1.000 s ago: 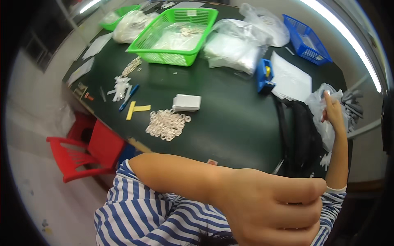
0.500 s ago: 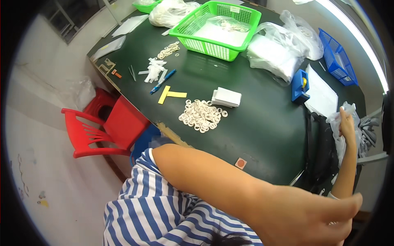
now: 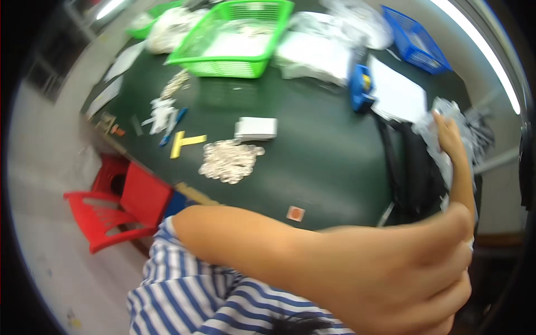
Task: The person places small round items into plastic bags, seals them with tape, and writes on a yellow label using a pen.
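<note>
My left arm, in a blue-and-white striped sleeve, reaches across the front to the right. My left hand (image 3: 402, 268) is large and close, its fingers curled in; their tips and anything inside them are hidden. Farther right, my right hand (image 3: 448, 134) is closed on a clear plastic bag (image 3: 444, 111) at the table's right edge. Beside that bag lies a black bag (image 3: 419, 167) with a strap. A pile of small pale rings (image 3: 229, 161) and a stack of white cards (image 3: 255, 128) lie mid-table.
The dark green table (image 3: 318, 156) also bears a green basket (image 3: 231, 66), bagged white goods (image 3: 312, 56), a blue tape dispenser (image 3: 362, 89), white sheets (image 3: 396, 92), yellow strips (image 3: 187, 142), a blue pen (image 3: 173, 127) and a blue basket (image 3: 416, 44). A red chair (image 3: 139, 195) stands left.
The view has shifted, so the table things sit farther left in it. My left hand's fingers look more curled than before. My right hand remains at the plastic bag.
</note>
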`<state>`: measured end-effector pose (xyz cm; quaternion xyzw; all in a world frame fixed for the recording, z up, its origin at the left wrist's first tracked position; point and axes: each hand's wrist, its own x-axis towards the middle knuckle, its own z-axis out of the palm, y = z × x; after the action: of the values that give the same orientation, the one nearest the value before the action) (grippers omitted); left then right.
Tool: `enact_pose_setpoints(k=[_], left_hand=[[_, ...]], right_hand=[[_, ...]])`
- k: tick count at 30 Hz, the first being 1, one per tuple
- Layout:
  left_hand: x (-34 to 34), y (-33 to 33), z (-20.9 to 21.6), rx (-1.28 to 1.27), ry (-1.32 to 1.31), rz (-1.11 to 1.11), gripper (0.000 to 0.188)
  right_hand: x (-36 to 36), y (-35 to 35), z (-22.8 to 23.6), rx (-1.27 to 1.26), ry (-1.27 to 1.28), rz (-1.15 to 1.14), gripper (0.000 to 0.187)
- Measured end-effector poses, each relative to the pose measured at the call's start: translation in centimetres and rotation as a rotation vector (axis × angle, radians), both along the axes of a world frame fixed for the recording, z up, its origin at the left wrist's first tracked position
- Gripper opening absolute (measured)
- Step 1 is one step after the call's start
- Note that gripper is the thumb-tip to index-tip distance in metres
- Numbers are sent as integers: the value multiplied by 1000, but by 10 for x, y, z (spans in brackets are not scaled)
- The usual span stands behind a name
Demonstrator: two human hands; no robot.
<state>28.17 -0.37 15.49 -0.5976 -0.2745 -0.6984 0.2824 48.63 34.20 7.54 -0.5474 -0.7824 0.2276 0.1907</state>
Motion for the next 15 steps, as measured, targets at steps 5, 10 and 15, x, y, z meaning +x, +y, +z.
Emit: enact_pose_setpoints(k=[5, 10, 15], left_hand=[[-55, -59, 11, -248, 184, 111, 18], [-61, 39, -8, -633, 509, 4, 15], [-6, 235, -66, -848, 310, -480, 46]], right_hand=[[-29, -35, 14, -5, -40, 101, 56], [-9, -69, 26, 75, 244, 303, 50], [-4, -87, 40, -13, 167, 311, 50]])
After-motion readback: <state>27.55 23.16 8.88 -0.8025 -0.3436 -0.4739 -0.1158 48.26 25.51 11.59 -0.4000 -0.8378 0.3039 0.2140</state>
